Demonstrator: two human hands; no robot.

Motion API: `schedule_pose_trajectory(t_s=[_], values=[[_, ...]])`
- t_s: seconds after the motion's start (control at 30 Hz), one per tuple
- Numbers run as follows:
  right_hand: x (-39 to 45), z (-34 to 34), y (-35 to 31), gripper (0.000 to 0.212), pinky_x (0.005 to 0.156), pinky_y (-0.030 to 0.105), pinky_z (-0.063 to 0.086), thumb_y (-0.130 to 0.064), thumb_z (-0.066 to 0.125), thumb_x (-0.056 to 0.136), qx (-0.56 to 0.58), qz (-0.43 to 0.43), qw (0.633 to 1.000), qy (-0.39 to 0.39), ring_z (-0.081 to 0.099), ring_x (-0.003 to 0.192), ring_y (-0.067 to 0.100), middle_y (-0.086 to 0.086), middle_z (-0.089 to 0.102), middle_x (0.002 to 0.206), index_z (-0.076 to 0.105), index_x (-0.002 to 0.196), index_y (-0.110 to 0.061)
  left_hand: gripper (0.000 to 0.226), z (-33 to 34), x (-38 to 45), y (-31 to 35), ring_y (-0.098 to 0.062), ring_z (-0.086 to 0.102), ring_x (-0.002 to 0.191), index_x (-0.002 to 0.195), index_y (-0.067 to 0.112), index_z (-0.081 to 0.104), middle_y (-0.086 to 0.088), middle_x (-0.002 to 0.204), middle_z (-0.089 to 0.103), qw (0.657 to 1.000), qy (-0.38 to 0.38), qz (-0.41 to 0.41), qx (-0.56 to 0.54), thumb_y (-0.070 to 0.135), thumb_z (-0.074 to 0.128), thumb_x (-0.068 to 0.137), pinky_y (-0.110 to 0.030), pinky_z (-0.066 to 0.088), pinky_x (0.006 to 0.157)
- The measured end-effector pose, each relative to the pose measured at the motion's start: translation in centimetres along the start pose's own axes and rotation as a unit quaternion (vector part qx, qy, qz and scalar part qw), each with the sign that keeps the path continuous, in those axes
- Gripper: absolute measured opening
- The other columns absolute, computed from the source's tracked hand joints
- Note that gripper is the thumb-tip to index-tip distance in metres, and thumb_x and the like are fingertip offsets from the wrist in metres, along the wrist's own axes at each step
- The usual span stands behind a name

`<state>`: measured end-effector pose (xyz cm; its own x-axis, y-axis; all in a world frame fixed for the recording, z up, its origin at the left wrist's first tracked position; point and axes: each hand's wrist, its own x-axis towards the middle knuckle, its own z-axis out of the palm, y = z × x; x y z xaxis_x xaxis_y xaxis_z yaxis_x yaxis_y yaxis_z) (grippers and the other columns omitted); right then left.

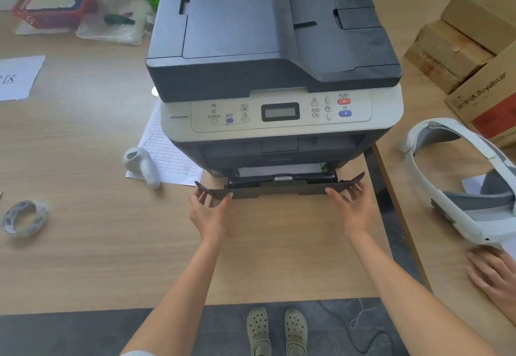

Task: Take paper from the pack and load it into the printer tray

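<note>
Wooden table [83, 160] carries the printer [265, 48]. My left hand [208, 204] and right hand [350, 202], fingers nearly straight, touch the part-out tray [279, 190] at its ends. Next, I judge, an even pull nearer.

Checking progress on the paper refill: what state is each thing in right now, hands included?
printer tray: partly pulled out
scanner lid: closed
display: blank
left hand: open, at the tray's left end
right hand: open, at the tray's right end

Head camera, downward, close above printer [275, 56]
</note>
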<state>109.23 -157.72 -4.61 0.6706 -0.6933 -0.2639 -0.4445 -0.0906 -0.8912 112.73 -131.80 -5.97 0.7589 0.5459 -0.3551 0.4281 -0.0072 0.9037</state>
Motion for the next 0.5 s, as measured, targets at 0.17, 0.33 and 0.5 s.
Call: schedule_pose_trajectory(t_s=[0.17,0.33,0.5], values=[[2.0,1.8,-1.1,0.062,0.092,0.026,0.045,-0.014,0.077,0.074,0.029,-0.007,1.000,-0.010,0.055,0.116,0.022,0.014,0.058,0.126,0.046,0.126,-0.004,0.057,1.5,1.9,1.6,-0.010,0.060,0.107,0.115,0.006,0.054,-0.008,0.121,0.062,1.000,-0.002,0.010,0.001,0.008,0.082,0.065,-0.005,0.051,0.067],[3.4,3.0,-2.0,0.059,0.091,0.022,0.043,-0.006,0.072,0.078,0.045,-0.015,0.998,-0.034,0.053,0.118,0.021,0.015,0.055,0.130,0.042,0.129,-0.002,0.059,2.7,3.3,2.7,-0.011,0.059,0.108,0.113,0.007,0.053,-0.004,0.119,0.062,1.000,0.007,0.006,0.016,0.010,0.084,0.062,-0.018,0.054,0.079],[3.8,2.7,-2.3,0.061,0.089,0.023,0.043,-0.009,0.073,0.078,0.005,-0.022,0.998,-0.052,0.051,0.122,0.027,0.016,0.053,0.132,0.041,0.129,-0.002,0.059,2.7,3.3,2.8,-0.016,0.057,0.115,0.113,0.007,0.049,-0.008,0.122,0.060,0.999,-0.008,0.013,0.029,0.008,0.082,0.064,-0.028,0.051,0.088]])
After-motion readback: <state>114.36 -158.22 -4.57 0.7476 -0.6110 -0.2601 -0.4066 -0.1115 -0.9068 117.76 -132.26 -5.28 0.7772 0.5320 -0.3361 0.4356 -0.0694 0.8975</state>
